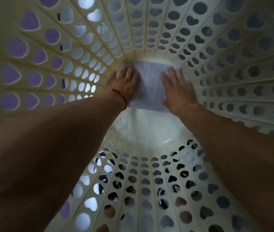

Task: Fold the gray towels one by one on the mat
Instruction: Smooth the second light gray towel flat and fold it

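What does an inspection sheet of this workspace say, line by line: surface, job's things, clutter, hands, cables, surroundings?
Surface: pale, solid floor of the basket; no mat in view.
Job's things: one folded gray towel lying at the far side of the basket floor.
Clutter: nothing seen.
Hands: left hand and right hand lie flat with straight fingers on the towel's two sides; red string on the left wrist.
Cables: nothing seen.
Surroundings: cream perforated basket wall all around; purple and dark shapes behind the holes, not identifiable.
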A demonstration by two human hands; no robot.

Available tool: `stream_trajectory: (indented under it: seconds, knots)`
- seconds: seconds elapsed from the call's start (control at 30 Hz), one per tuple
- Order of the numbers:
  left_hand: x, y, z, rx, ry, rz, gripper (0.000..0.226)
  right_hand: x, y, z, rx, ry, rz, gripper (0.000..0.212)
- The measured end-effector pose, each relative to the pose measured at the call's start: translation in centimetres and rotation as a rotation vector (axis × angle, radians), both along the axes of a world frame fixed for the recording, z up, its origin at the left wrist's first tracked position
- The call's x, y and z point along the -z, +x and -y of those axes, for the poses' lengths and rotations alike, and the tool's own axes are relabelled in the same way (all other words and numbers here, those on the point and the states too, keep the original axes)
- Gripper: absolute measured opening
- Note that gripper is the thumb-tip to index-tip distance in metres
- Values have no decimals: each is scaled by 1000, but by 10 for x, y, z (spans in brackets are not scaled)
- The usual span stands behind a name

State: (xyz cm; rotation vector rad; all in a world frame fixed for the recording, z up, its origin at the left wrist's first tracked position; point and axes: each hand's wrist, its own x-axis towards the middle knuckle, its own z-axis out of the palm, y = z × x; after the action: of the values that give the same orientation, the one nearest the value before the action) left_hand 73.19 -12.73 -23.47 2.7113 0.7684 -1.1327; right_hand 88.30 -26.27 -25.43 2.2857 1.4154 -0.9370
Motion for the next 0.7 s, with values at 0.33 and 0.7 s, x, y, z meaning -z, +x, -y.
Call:
stream_trajectory:
  seconds: [0.33,0.7]
  knots:
    - [-310,-62,60,-712,-262,386,54,-319,-68,10,322,268,-270,57]
    - [-611,-247,84,-1719,28,787,44,-623,-271,-76,-224,277,-527,45]
